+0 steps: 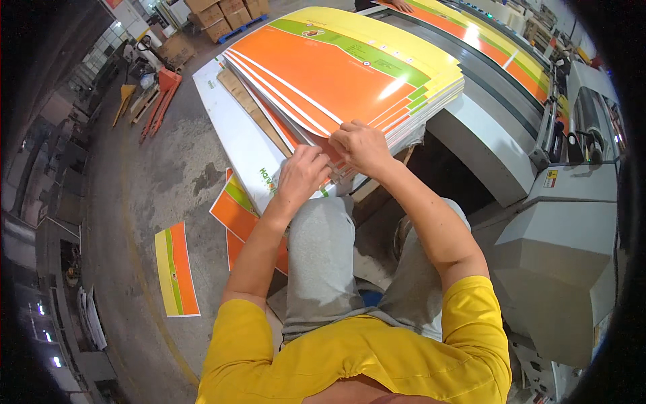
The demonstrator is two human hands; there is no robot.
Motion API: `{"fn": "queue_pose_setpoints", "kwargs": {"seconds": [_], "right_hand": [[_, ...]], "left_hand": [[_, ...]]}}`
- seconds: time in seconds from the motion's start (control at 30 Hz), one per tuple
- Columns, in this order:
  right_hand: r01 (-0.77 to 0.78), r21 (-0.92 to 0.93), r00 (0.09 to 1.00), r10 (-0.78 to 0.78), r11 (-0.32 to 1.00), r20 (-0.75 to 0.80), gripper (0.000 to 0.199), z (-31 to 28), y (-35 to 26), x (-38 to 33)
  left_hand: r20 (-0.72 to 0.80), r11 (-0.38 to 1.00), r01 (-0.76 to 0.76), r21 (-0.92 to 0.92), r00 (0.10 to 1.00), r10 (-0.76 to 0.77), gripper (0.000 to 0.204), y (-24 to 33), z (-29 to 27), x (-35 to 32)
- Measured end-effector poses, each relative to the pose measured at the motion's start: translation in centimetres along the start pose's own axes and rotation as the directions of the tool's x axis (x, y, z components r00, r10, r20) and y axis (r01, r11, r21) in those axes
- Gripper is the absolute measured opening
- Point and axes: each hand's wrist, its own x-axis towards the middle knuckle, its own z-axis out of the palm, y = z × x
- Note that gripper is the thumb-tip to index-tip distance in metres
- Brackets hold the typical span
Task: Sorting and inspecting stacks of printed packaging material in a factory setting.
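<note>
In front of me is a tall stack of printed sheets [323,74] in orange, green and yellow, its layers fanned out unevenly along the near and left edges. My right hand [361,146] is closed on the near corner of the upper sheets, fingers bent in a pinch. Just left of it and lower, my left hand [303,174] has its fingers curled over the edge of sheets further down in the stack. The upper sheets are lifted slightly apart from those beneath. Under the stack's left side lies a white printed board [232,128] with a brown cardboard strip [252,111] on it.
Loose printed sheets [177,269] lie on the floor at left. A large grey machine [552,249] stands close on my right, printed sheets on its bed. Another person's hand [402,5] rests there. An orange pallet jack [161,101] and cardboard boxes [217,20] stand further back.
</note>
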Motion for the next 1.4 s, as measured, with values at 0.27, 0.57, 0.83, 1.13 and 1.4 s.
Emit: {"fn": "queue_pose_setpoints", "kwargs": {"seconds": [0.27,0.57,0.83,1.13,1.4], "right_hand": [[-0.005,-0.004,1.0,0.005,1.0,-0.002,0.01,-0.2,0.2,0.1],[-0.04,0.0,0.994,0.039,0.999,-0.098,0.01,-0.7,0.3,0.2],[-0.044,-0.088,0.996,0.037,0.995,-0.079,0.011,-1.2,0.3,0.6],[-0.075,-0.074,0.996,0.079,0.994,0.046,0.013,-0.8,0.5,0.5],[-0.118,-0.111,0.985,0.13,0.987,0.114,0.012,0.4,1.2,0.7]], "left_hand": [[0.095,0.965,-0.259,0.045,0.963,0.254,0.015,-1.8,-1.0,1.6],[0.152,0.94,-0.338,-0.044,0.928,0.341,0.014,-2.3,-1.9,2.7],[0.117,0.934,-0.357,0.029,0.929,0.351,0.013,-2.4,-1.5,2.3],[0.083,0.986,0.031,-0.162,0.996,-0.018,0.01,-1.1,0.1,2.5],[-0.037,0.718,0.357,-0.597,0.882,-0.469,0.029,2.9,0.7,0.8]]}}
